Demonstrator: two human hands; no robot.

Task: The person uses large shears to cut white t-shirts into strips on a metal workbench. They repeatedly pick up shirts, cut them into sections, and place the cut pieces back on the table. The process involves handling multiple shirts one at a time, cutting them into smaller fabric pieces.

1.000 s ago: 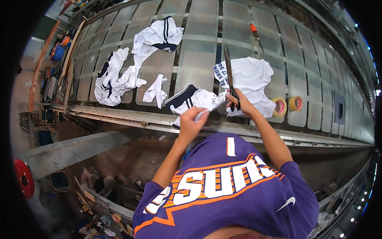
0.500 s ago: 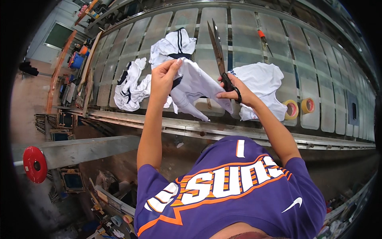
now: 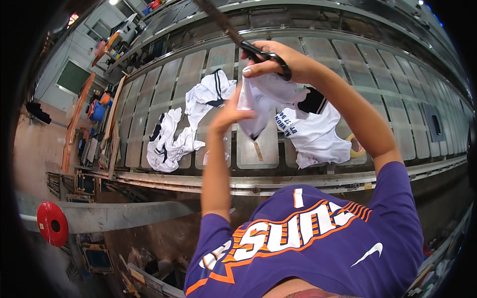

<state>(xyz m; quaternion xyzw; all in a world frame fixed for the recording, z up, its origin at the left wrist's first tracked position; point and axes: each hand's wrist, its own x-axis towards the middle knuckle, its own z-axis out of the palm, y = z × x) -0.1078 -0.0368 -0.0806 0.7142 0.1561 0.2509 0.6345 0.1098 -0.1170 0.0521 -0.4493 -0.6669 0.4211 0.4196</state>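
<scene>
While the right hand (image 3: 279, 60) grasps black-handled scissors (image 3: 229, 31), a white cloth garment (image 3: 262, 111) hangs beneath its thumb, raised over the middle of the platen table (image 3: 257, 158). The left hand (image 3: 229, 115) rests against the cloth's left side; whether its fingers are closed on it I cannot tell. The scissor blades point up and leftward, away from the body.

Behind the left hand lies a white striped garment (image 3: 203, 97), with a crumpled white garment (image 3: 174, 141) nearer the left end and a small white scrap (image 3: 226, 156) partly hidden by the left forearm. A white lettered jersey (image 3: 320, 139) lies under and right of the raised cloth, a yellow tape roll (image 3: 356, 149) just beside it, partly behind the right arm.

Along the near edge, a metal rail (image 3: 298, 184) separates the body from the platens. Bare platen surface shows below the hanging cloth, between the scrap and the jersey; more stretches rightward, toward a dark slotted panel (image 3: 433, 122). Lower left, a metal beam (image 3: 114, 217) meets a red disc (image 3: 52, 224).
</scene>
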